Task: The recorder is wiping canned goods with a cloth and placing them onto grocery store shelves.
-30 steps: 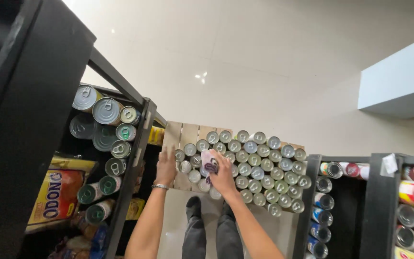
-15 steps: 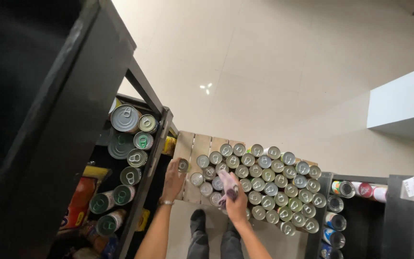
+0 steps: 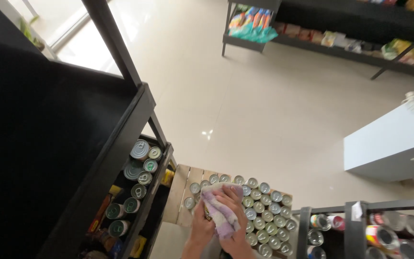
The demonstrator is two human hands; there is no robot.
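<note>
Bottom centre: both hands closed on one can, over the cans on the pallet. Left hand steadies it; right hand presses cloth. Best rotate can, wiping firmly.

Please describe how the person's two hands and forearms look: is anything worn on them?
The left hand and right hand are bare, with no gloves or rings visible. What shows of the forearms is unsleeved. The lower frame edge cuts off both arms, so nothing further up can be judged.
</note>
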